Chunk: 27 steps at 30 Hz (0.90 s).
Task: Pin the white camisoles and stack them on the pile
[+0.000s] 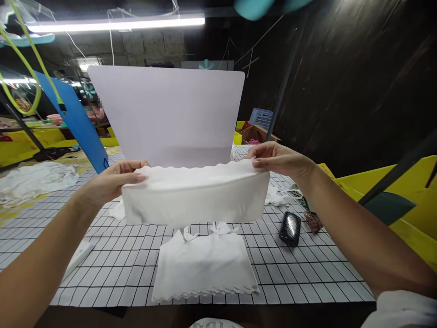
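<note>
A white garment with a scalloped edge is stretched in the air between my two hands. My left hand pinches its upper left corner between thumb and fingers. At the upper right corner, my right hand grips the cloth the same way. The lower part of the cloth hangs folded over toward me. Below it on the table lies a stack of white camisole-like garments, their scalloped hems facing me and thin straps at the far end.
A grid-patterned tablecloth covers the table. A pale upright board stands behind my hands, a blue board to its left. A black wrapped object lies at right. White cloth is heaped at left; yellow bins flank the right side.
</note>
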Available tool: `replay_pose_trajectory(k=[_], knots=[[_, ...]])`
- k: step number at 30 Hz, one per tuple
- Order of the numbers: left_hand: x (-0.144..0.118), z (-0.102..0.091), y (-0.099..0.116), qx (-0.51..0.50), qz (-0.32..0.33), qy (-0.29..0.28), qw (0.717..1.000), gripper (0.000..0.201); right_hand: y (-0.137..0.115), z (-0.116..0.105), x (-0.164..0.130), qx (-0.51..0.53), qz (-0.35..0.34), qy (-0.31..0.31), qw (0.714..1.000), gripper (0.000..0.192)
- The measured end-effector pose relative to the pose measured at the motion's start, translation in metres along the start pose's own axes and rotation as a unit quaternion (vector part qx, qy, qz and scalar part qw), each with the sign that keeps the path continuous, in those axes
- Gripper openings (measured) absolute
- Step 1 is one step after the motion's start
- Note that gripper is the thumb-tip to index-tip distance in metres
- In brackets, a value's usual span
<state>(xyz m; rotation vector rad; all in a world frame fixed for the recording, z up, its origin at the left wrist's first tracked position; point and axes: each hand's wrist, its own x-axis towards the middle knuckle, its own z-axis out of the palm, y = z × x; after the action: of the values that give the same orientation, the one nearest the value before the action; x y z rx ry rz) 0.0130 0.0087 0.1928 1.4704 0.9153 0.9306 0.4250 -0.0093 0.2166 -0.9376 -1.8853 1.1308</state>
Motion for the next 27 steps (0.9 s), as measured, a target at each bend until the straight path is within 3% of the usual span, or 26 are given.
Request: replay_pose_trajectory(k=[2,5,9,14,16,19,22,24,27], knots=[[0.004,-0.007,-0.002,0.081,-0.012,-0.051,0.995,0.022,-0.001,-0.003,0.004,-0.067,0.012,-0.03,0.997,0.036],[0.015,-0.018,-0.003,0.136,0.01,-0.053,0.989,0.037,0.006,-0.012,0.013,-0.167,0.04,-0.066,0.983,0.035],[0.026,-0.035,0.003,0.135,0.091,0.0,0.987,0.04,0.018,-0.026,0.021,-0.199,0.013,-0.007,0.98,0.04],[0.031,-0.042,0.009,0.232,0.073,-0.015,0.97,0.042,0.024,-0.035,0.027,-0.201,-0.029,0.039,0.978,0.043],[0.041,-0.04,0.008,0.353,0.069,-0.001,0.933,0.044,0.031,-0.038,0.037,-0.234,-0.036,0.052,0.97,0.045],[0.068,-0.034,0.005,0.534,0.11,0.087,0.833,0.042,0.047,-0.046,0.06,-0.319,-0.062,0.091,0.941,0.041],[0.096,-0.028,0.01,0.613,0.18,0.15,0.754,0.037,0.058,-0.058,0.088,-0.398,-0.089,0.152,0.9,0.033],[0.109,-0.023,0.021,0.618,0.223,0.185,0.731,0.033,0.058,-0.065,0.105,-0.439,-0.107,0.2,0.869,0.025],[0.115,-0.016,0.038,0.572,0.28,0.261,0.726,0.027,0.05,-0.072,0.115,-0.488,-0.151,0.279,0.813,0.018]])
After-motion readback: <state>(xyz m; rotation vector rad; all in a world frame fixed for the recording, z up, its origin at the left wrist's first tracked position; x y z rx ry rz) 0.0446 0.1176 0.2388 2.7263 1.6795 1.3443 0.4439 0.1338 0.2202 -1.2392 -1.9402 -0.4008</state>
